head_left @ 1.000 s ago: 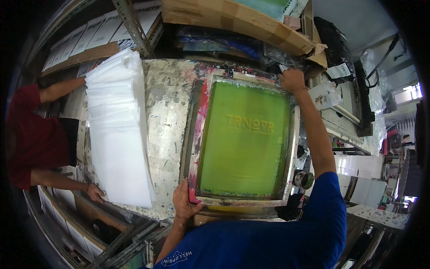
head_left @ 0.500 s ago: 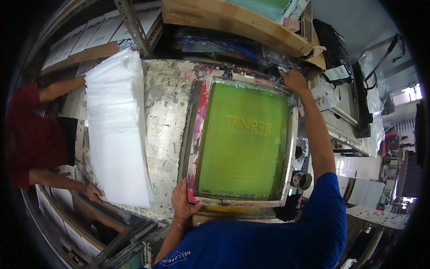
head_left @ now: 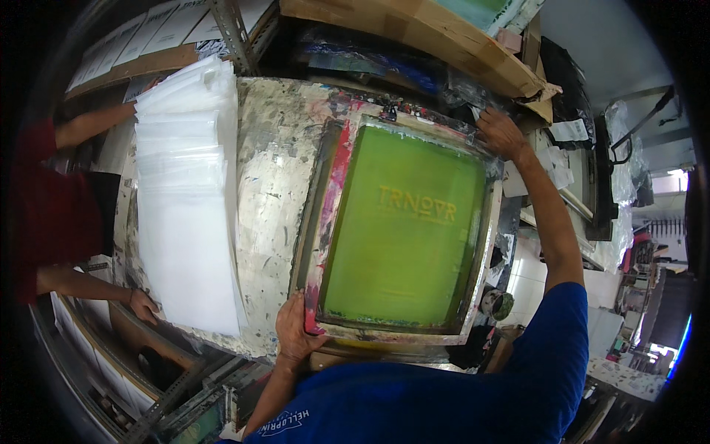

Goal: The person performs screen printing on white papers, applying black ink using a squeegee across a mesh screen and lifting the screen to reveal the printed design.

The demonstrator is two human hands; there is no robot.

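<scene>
A silk-screen frame [head_left: 322, 244] with a green mesh [head_left: 403, 281] lies on the paint-stained worktable in front of me; yellowish lettering shows in the mesh. My left hand [head_left: 298, 329] grips the near left corner of the frame, its thumb along the near edge. At the far right corner my right hand [head_left: 503, 135] has its fingers bent over the frame's edge; the fingertips are partly hidden. Left of the screen lies a fanned stack of white translucent sheets [head_left: 188, 251]. A co-worker in a dark red shirt has one hand [head_left: 143, 305] at its near end.
A long cardboard box [head_left: 421, 37] crosses the back, above plastic-wrapped goods. A metal shelf post [head_left: 233, 33] stands at the far left. A small round can [head_left: 497, 303] sits right of the frame. The worktable [head_left: 266, 192] shows between sheets and screen.
The view has shifted and turned slightly. Both my hands keep their places at the frame's corners. The screen and the stack of sheets look unchanged on the worktable.
</scene>
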